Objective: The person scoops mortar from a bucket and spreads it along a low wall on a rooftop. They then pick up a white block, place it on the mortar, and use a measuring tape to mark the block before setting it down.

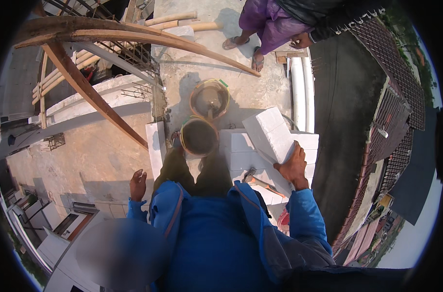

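My right hand (293,169) grips the near right corner of a white lightweight concrete block (269,132), its fingers bent over the edge. That block lies askew and tilted on top of a stack of similar white blocks (237,159). A hammer (263,183) with an orange and black handle rests on the stack, left of my right hand. Off to the left, my left hand (138,185) hangs with fingers loosely apart, holding nothing. Ahead of my body stand two buckets: the nearer bucket (198,137) has dark contents, and the farther bucket (209,100) holds greyish mortar with a tool in it.
Long wooden beams (92,95) slant across the left side. Another person (275,22) in purple stands at the far end, by white pipes (301,92). Drops lie on both sides, with tiled roofs (384,131) at right. A blurred round shape (122,253) fills the lower left.
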`<state>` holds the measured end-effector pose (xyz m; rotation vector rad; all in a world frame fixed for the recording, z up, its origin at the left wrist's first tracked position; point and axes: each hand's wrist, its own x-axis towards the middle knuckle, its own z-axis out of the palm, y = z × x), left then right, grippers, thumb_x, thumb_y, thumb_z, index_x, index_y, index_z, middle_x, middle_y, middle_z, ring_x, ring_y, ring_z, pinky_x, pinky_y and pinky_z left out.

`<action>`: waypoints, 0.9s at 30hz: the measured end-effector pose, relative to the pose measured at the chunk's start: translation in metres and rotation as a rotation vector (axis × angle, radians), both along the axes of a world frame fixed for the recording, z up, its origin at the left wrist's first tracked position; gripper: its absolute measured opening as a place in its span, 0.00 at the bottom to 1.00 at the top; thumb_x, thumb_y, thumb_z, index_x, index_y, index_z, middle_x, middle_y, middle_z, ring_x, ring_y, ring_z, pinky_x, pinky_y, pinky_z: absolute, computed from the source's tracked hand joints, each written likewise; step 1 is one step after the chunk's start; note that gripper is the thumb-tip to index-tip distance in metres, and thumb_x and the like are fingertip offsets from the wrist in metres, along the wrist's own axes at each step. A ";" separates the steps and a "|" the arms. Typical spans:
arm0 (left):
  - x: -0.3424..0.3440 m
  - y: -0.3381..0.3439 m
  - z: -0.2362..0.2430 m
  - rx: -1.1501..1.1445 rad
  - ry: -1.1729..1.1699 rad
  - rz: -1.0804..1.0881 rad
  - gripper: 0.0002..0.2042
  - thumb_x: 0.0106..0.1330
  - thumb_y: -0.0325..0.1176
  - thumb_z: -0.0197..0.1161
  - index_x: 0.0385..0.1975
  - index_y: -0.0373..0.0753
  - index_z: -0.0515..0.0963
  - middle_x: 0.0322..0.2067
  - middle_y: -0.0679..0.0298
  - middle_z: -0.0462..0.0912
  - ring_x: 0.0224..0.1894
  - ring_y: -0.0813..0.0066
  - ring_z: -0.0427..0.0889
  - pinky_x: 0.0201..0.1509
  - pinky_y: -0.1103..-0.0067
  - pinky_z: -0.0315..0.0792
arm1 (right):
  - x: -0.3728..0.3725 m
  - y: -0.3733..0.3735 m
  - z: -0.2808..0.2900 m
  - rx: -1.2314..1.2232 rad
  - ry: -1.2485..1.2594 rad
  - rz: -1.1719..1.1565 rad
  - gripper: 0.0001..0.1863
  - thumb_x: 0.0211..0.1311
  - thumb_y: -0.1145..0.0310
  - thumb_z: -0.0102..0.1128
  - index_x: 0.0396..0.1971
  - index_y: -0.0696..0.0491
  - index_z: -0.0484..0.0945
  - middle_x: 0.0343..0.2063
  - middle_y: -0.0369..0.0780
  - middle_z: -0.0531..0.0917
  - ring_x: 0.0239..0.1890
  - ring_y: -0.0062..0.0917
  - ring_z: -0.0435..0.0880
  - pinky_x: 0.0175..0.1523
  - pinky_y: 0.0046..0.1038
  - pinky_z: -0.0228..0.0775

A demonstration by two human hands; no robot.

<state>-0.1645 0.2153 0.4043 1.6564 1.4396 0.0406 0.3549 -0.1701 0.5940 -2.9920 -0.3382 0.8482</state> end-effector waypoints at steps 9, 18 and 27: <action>0.189 -0.063 -0.002 -0.551 -0.673 -0.358 0.46 0.75 0.48 0.68 0.82 0.35 0.47 0.75 0.45 0.63 0.77 0.51 0.65 0.75 0.59 0.68 | 0.022 0.192 0.014 0.541 0.804 0.238 0.62 0.39 0.67 0.85 0.79 0.53 0.59 0.69 0.49 0.74 0.76 0.42 0.67 0.78 0.41 0.60; 0.194 0.073 0.062 -0.720 -0.759 0.403 0.53 0.58 0.30 0.78 0.80 0.38 0.46 0.71 0.47 0.63 0.76 0.48 0.62 0.77 0.54 0.65 | -0.053 0.345 -0.193 0.749 1.446 -0.232 0.59 0.40 0.75 0.72 0.80 0.54 0.58 0.70 0.47 0.73 0.72 0.40 0.71 0.75 0.40 0.64; 0.170 0.065 0.070 -0.349 -0.506 0.342 0.64 0.49 0.35 0.85 0.79 0.34 0.40 0.70 0.48 0.61 0.76 0.52 0.61 0.77 0.58 0.64 | -0.080 0.351 -0.294 0.734 1.711 -0.388 0.57 0.35 0.75 0.70 0.76 0.60 0.64 0.64 0.47 0.79 0.64 0.41 0.81 0.69 0.40 0.73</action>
